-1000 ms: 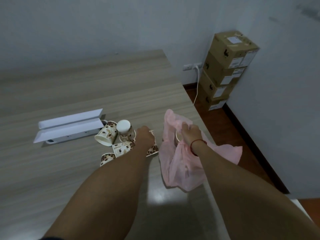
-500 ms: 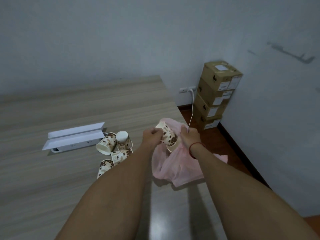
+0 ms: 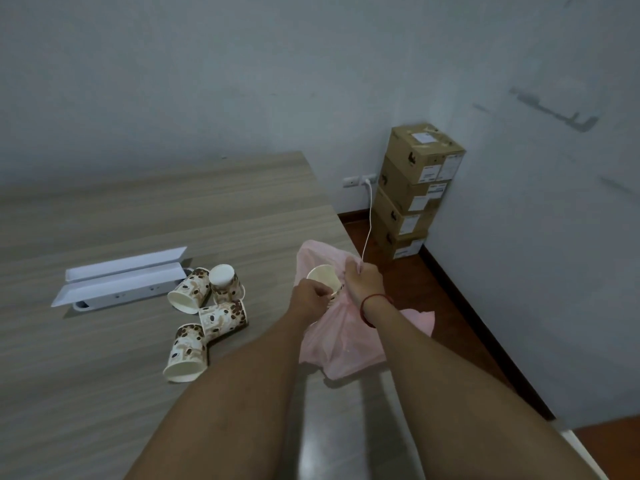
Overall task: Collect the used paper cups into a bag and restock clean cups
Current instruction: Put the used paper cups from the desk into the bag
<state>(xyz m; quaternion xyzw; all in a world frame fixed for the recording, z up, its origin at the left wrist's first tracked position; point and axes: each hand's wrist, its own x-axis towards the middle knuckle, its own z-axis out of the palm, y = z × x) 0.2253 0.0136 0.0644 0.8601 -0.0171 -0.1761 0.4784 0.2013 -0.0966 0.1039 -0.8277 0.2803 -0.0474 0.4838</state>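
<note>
1. A cream paper cup printed with brown coffee beans (image 3: pixel 325 279) sits in the mouth of a thin pink plastic bag (image 3: pixel 341 344), its open rim turned up toward the camera and its long axis running down into the bag.
2. The bag holds that one cup; whether anything lies deeper in it cannot be told. It slumps at the right edge of the grey wood-grain table (image 3: pixel 145 216).
3. The left hand (image 3: pixel 310 299) is closed, fingers pinching at the cup's near rim and the bag's edge.
4. The right hand (image 3: pixel 363 282), with a red cord around its wrist, is fisted on the bag's far edge, holding the mouth open.
5. Four more bean-printed paper cups (image 3: pixel 207 310) lie in a loose cluster left of the bag: one stands upside down, three lie on their sides, the nearest with its mouth toward the camera.
6. A long white open box (image 3: pixel 121 282) lies just left of the cluster.
7. Stacked brown cardboard cartons (image 3: pixel 415 192) stand in the room's corner, beyond the table.
</note>
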